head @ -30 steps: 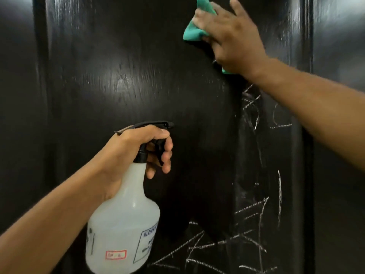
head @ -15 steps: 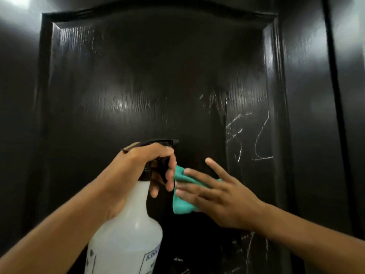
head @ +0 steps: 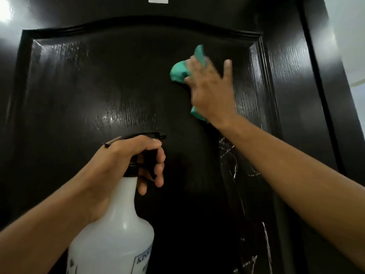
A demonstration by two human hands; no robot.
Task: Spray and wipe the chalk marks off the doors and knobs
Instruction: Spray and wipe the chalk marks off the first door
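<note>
Teal cloth (head: pixel 180 73) lay pressed to the dark door (head: pixel 102 80) under the right hand's (head: pixel 212 90) spread fingers; at seven o'clock, the left hand (head: pixel 122 161) curled round the spray bottle's (head: pixel 116 230) neck.

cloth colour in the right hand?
Teal green cloth, pressed on the dark door under the right hand; head view.

On the door (head: pixel 98 86) panel, the right hand (head: pixel 212 91) presses the cloth (head: pixel 178 73) up and to the right of the spray bottle (head: pixel 114 234), held by the left hand (head: pixel 122 161) in front, with chalk marks (head: pixel 229 153) below the cloth.
</note>
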